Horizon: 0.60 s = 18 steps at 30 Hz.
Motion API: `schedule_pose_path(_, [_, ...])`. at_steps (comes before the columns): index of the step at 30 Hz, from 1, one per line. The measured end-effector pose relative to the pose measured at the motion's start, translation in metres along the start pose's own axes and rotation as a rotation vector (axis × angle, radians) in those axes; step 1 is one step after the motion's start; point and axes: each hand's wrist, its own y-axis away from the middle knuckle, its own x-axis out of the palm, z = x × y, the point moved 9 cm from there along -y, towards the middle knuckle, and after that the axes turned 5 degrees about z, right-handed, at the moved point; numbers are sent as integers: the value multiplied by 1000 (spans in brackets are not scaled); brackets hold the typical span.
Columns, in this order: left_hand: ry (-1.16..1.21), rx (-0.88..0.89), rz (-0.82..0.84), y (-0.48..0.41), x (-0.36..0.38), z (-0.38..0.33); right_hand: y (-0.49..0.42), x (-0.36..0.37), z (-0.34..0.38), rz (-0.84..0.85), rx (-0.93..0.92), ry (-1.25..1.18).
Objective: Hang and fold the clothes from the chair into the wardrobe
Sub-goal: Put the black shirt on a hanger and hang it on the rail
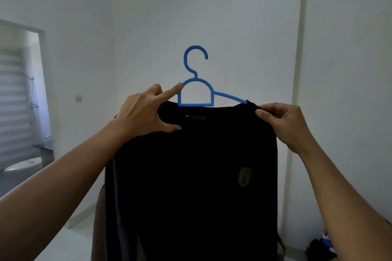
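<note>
A black shirt (191, 176) with a small grey chest badge hangs in front of me on a blue plastic hanger (195, 91). The hanger's hook points up and its right arm runs into the shirt's right shoulder; its left arm is hidden under the cloth. My left hand (144, 116) grips the shirt's left shoulder at the collar, index finger stretched out against the hanger's loop. My right hand (284, 123) pinches the cloth at the right shoulder, over the hanger's tip.
White walls stand ahead and a pillar (297, 70) rises on the right. An open doorway (25, 99) on the left shows a bathroom with blinds. Dark and blue things (322, 248) lie on the floor at bottom right. A brownish shape (98, 229) shows behind the shirt's lower left.
</note>
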Motion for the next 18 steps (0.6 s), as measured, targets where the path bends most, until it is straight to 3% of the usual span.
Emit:
schedule_pose_path(3, [16,16,1,4,-2,2,4,-2,0,-58,3,-62])
schedule_pose_path(6, [25,54,26,8,-1,-1,-2,8,13,-15,-23,-63])
schedule_pose_path(12, [121,-39,20,16,-4,8,-11,36,32,109,-81,297])
schedule_pose_path(15, [116,-35,48,21,-5,8,0,62,42,215,-220,554])
schedule_pose_path(18, [69,14,73,26,-6,2,7,67,39,261,-244,577])
